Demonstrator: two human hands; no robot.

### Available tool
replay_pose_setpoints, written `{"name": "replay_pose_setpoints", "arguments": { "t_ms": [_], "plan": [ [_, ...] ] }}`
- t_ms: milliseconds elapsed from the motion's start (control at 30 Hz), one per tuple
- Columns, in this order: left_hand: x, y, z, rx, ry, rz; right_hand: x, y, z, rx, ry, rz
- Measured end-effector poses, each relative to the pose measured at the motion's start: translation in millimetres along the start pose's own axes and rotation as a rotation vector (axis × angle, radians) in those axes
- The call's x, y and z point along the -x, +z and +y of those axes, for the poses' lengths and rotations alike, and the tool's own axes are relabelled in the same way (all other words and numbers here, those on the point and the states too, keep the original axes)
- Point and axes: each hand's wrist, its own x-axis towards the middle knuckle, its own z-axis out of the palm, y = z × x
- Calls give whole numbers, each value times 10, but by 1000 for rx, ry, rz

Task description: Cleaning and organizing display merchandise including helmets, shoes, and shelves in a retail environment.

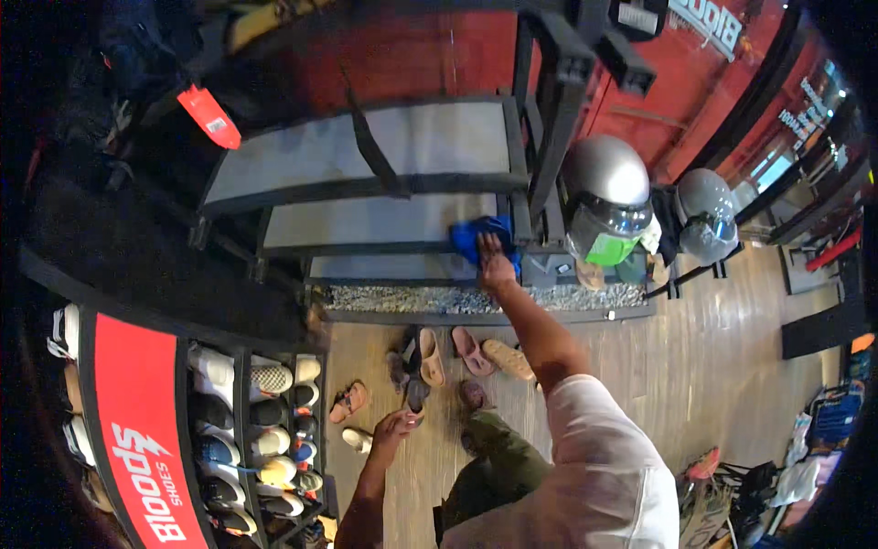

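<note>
At upper centre, the right hand (pixel 495 262), gripping the blue cloth (pixel 468 240), should apply even pressure along the grey shelf (pixel 380 222); the left hand's (pixel 393 428) closure cannot be determined.

I see my right hand (pixel 497 267) softly lit left of the silver helmet (pixel 604 169), whose dome glares, sheen on the floor (pixel 631 352) below it, and a shadow-sunk black rack (pixel 155 261) bowing far left.

Cloth (pixel 467 238): blue, at the right edge of the shelf board (pixel 366 226). Shelf board: grey. Shelf frame (pixel 311 194): black. Floor (pixel 622 393): brown, wood-grain pattern. Side panel (pixel 137 366): red, white lettering. Shoe (pixel 272 379) near the rack's (pixel 242 393) far edge: checkered.
</note>
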Motion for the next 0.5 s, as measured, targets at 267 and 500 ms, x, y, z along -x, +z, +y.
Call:
{"name": "replay_pose_setpoints", "arguments": {
  "t_ms": [267,500],
  "plan": [
    [854,0,-512,56,2,55,667,-425,-275,-373,146,16],
    [742,249,-113,-13,200,-27,1659,-1723,-18,-1406,921,-230]
  ]
}}
